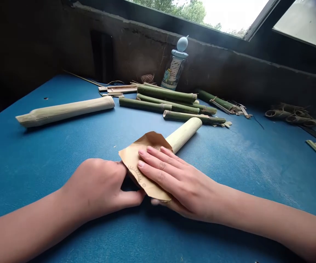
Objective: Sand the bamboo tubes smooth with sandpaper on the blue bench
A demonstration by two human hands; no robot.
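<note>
A pale, peeled bamboo piece (186,132) points up and to the right from between my hands. A tan sheet of sandpaper (133,155) with printed marks on its back lies bent over its near part. My right hand (174,179) presses the sandpaper down, fingers extended together across it and thumb low on the near side. Closed at the paper's left edge, my left hand (100,186) grips the near end of the bamboo, which the sandpaper mostly hides. Another peeled bamboo piece (67,111) lies at the left.
Several green bamboo sticks (166,96) lie at the back of the blue table (50,153). Behind them stand a clear bottle (173,69) with a pale blue lid and a ball of twine (147,78). Short hollow bamboo tubes (281,115) lie at the right, below the window.
</note>
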